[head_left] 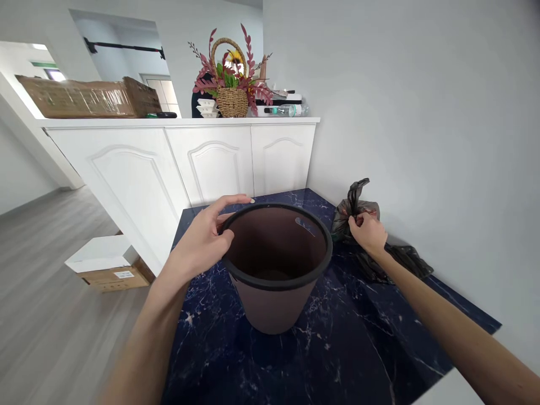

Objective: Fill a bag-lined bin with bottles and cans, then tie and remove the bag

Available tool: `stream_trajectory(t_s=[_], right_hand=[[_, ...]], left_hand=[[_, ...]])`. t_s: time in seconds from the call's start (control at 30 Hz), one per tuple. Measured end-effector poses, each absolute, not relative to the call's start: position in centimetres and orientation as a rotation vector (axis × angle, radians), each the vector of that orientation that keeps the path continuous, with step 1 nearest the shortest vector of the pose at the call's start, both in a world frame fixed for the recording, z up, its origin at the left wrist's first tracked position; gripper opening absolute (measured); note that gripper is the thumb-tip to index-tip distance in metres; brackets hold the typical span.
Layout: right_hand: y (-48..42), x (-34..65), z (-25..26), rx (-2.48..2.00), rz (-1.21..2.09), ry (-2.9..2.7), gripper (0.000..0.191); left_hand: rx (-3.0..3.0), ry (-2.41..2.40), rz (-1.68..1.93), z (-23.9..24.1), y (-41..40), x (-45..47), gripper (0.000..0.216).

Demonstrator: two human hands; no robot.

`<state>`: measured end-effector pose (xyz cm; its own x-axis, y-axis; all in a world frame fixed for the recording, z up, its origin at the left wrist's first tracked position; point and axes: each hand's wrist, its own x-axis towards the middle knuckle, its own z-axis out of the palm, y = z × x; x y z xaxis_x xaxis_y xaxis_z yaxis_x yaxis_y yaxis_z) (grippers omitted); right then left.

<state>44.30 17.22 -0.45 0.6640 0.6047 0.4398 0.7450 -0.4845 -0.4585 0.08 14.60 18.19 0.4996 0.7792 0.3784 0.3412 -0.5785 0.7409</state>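
The left hand [202, 239] is spread in a wide curve at the near left of the brown bin [274, 306], its thumb over the black rim and its index finger stretched along the rim's far side. The right hand [371, 233], well apart on the other side of the bin, pinches the gathered neck of a black plastic bag [342, 218], whose loose top sticks up above the fingers.

The bin stands upright, its mouth facing up beside the left hand. Below and left of that hand runs the left edge of the dark marbled tabletop [295, 371]; past it the floor drops away to a carton [109, 278]. Ahead of the left hand, white cabinet doors [219, 169] close off the far edge. Just beyond the right hand, a grey wall [405, 124] bounds the room for moving; more open tabletop lies toward the body, between the two forearms.

The bin's floor is too dark to make out, and a pale oblong [304, 226] on its inner wall could be a slot or a sticker. The right forearm partly covers a flat black sheet of plastic [411, 261]. A white object [451, 392] below that forearm is cut off by the bottom border.
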Motion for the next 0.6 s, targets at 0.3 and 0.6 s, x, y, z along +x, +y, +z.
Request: stream_trajectory(t_s=[0.3,0.6], right_hand=[[11.7,41.7,-3.7,-2.061,-0.329,-1.194,0.065],[1.6,33.9,-8.6,-1.780,0.044,-1.512,0.051]], left_hand=[[1.955,0.976,1.168,17.2,15.2,1.4,0.058],[2.084,0.963,1.260,16.5,14.2,2.4,0.056]])
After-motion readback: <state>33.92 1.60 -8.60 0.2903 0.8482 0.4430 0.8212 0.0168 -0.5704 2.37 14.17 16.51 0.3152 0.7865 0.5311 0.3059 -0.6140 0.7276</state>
